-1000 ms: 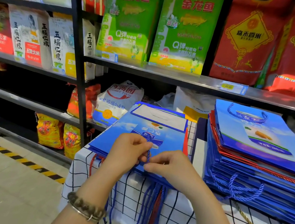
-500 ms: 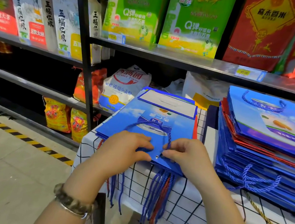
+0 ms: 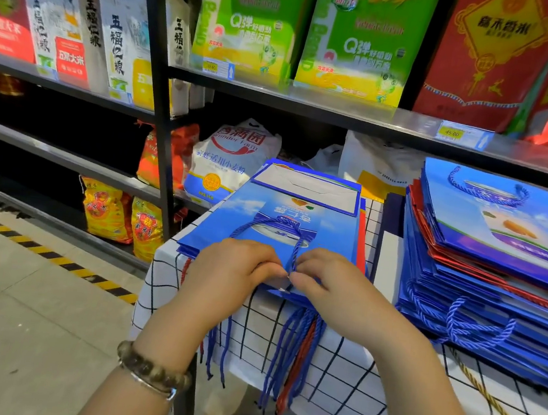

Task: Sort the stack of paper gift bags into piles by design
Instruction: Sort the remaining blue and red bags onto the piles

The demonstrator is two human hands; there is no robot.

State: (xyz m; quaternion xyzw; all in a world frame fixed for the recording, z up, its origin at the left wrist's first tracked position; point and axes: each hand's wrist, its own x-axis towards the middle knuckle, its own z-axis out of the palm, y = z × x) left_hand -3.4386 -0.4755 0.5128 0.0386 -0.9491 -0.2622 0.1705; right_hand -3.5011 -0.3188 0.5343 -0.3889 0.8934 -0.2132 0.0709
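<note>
Head cam: left hand (image 3: 230, 271) + right hand (image 3: 335, 287) both pinch the blue twisted rope handle (image 3: 264, 221) of the flat blue paper gift bag (image 3: 328, 228) topping the near pile (prob tucking it flat so it stacks neat). Taller blue-and-red bag stack (image 3: 486, 268) sits to the right on the checked tablecloth (image 3: 333, 363).

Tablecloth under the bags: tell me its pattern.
Tablecloth: white with a dark grid; head view.

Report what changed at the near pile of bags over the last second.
The blue handle cord, bunched between the fingers before, now lies looped across the top blue bag. Left hand and right hand keep pinching its base at the near edge. The right stack stayed put.
</note>
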